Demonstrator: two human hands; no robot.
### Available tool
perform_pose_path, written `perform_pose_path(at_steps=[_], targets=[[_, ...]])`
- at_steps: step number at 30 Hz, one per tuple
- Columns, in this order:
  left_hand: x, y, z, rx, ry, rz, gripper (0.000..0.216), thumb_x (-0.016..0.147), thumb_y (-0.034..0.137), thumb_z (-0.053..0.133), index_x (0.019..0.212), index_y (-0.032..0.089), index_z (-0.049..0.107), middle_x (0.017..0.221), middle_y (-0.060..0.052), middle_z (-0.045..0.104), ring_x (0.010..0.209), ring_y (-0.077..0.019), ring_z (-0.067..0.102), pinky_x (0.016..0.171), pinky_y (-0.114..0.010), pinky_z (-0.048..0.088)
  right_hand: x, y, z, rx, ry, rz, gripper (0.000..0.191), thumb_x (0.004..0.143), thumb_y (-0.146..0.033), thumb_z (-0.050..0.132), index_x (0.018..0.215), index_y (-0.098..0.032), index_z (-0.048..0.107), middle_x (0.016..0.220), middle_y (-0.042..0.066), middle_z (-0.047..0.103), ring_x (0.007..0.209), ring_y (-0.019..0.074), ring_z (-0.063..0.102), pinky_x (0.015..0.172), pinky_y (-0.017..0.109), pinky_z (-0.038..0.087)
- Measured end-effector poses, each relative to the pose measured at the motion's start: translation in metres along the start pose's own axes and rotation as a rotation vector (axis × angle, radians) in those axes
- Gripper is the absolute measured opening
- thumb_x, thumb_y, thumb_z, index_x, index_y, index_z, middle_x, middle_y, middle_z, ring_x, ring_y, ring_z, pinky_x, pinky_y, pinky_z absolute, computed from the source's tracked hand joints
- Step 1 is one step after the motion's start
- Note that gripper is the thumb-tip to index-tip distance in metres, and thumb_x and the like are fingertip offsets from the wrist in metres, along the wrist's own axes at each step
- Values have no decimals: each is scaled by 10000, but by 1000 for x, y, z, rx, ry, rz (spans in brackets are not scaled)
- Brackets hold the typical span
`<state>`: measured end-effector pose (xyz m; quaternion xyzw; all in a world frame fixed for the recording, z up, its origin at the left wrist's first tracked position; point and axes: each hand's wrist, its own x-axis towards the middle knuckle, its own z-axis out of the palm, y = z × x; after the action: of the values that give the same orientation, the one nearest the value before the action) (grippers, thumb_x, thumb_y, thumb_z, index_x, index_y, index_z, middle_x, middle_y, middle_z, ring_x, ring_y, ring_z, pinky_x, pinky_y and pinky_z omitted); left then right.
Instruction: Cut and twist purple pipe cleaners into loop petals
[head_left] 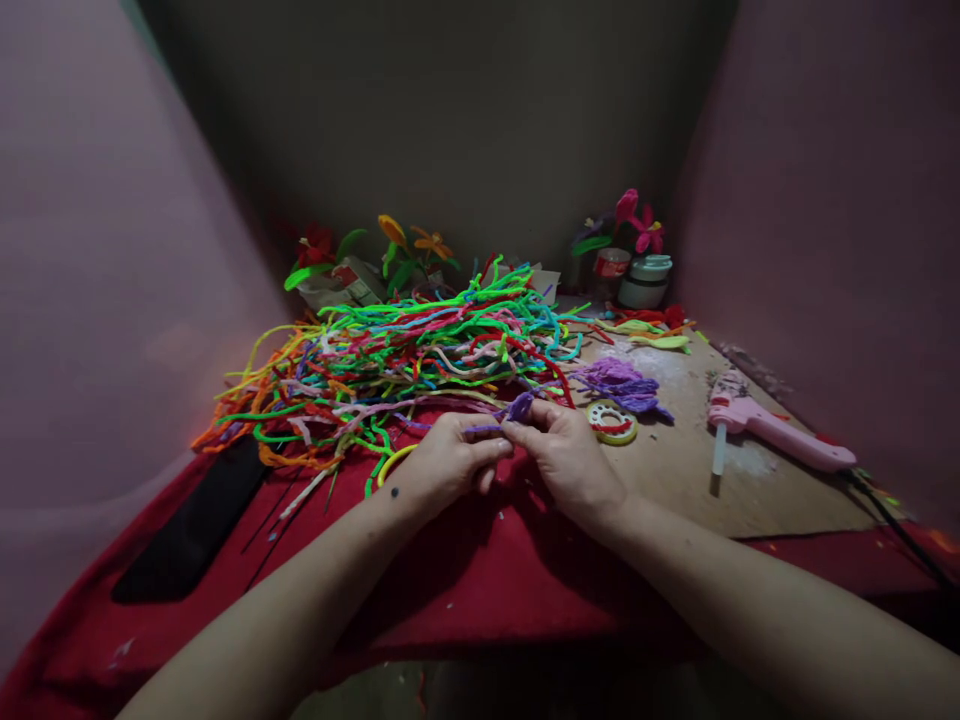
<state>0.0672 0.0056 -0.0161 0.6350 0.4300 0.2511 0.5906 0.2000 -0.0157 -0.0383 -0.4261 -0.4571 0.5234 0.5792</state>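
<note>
As left hand point(450, 465) and right hand point(571, 458) pinched wire point(517, 407) | seemed light, fuzzy, bendy | best gripped beside bend

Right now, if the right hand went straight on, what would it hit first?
Probably the pile of coloured pipe cleaners, just past the purple pipe cleaner that the right hand and left hand pinch; depth is unclear.

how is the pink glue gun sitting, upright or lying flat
Lying flat: the pink glue gun rests on its side on the wooden board.
</note>
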Motion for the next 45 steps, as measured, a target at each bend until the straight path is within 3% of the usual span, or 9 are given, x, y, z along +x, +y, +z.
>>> perform_pose_path(at_steps=[5,10,14,19,26,31,37,42,45], targets=[[0,-2,-3,-2,-17,25,183,742,298,547,788,133,610,473,48,501,372,-50,378,394,-175,278,4,1,-2,128,12,143,157,639,-280,633,637,-143,556,511,-37,509,434,76,425,441,215,342],[1,-5,-2,-13,133,249,257,701,245,617,933,146,574,855,-31,639,725,-131,582,650,-242,455,9,2,-3,271,74,152,142,596,-215,637,576,-140,518,476,-46,460,414,60,380,415,209,294],[1,-4,2,92,245,359,202,705,250,625,872,141,597,864,-31,649,802,-152,593,750,-266,458,8,1,-2,232,46,153,134,605,-211,623,565,-140,516,450,-49,438,398,58,359,400,210,258],[0,-11,2,456,369,484,128,767,257,558,830,161,613,814,-32,660,740,-144,601,687,-249,460,5,0,-3,48,66,149,147,613,-218,604,518,-136,525,402,-56,406,372,50,319,385,213,203],[-4,-15,5,1195,364,983,199,828,152,419,740,135,596,704,-85,622,662,-167,534,648,-315,407,5,3,-2,127,56,198,164,574,-215,616,505,-155,479,399,-76,375,361,43,278,388,226,177],[-1,-2,-6,400,353,538,174,820,267,470,828,149,597,804,-52,629,751,-149,562,700,-272,438,7,0,-3,294,8,211,196,558,-215,666,529,-147,485,416,-84,345,381,36,234,395,229,124],[0,0,-9,-259,-66,9,231,737,338,585,712,109,578,613,-26,557,508,-85,489,511,-211,391,6,0,-3,275,-33,160,171,590,-257,677,598,-133,559,452,-67,413,402,42,284,409,217,183],[1,-2,-5,-245,-65,16,227,728,330,584,639,136,508,553,14,491,437,-65,417,446,-204,350,2,-4,-2,197,-54,91,159,636,-287,633,675,-137,599,518,-33,505,457,77,415,478,223,313],[-1,-1,-2,182,102,228,218,774,318,509,634,151,495,540,25,470,461,-79,411,468,-215,337,-1,-7,-1,11,10,-3,149,674,-281,586,618,-143,571,557,-26,511,526,93,439,525,229,333]])
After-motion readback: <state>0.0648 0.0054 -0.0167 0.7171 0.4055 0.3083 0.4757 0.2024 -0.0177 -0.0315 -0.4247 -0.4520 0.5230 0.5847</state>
